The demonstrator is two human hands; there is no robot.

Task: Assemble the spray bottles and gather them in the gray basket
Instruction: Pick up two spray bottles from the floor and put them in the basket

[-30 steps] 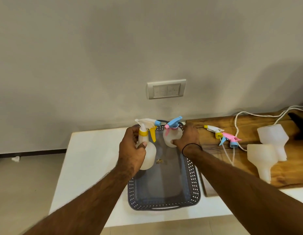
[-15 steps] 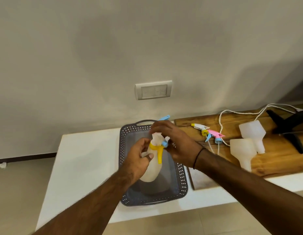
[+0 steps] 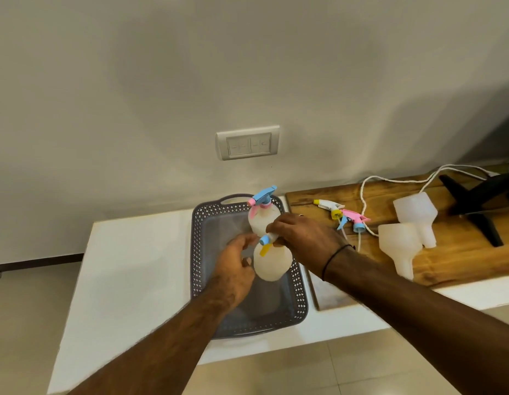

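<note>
We log a translucent white bottle (image 3: 271,265), yellow trigger, blue nozzle, over the gray basket (image 3: 198,252). Right hand (image 3: 304,238) grips its spray head; left hand (image 3: 234,269) loose-fingered beside its body. Second bottle (image 3: 260,220), blue-pink head, stands behind.

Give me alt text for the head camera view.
A right hand grips a yellow-trigger spray bottle over a gray basket, left hand beside it. A second bottle stands in the basket; two spray heads and two empty bottles lie on a wooden board.
</note>
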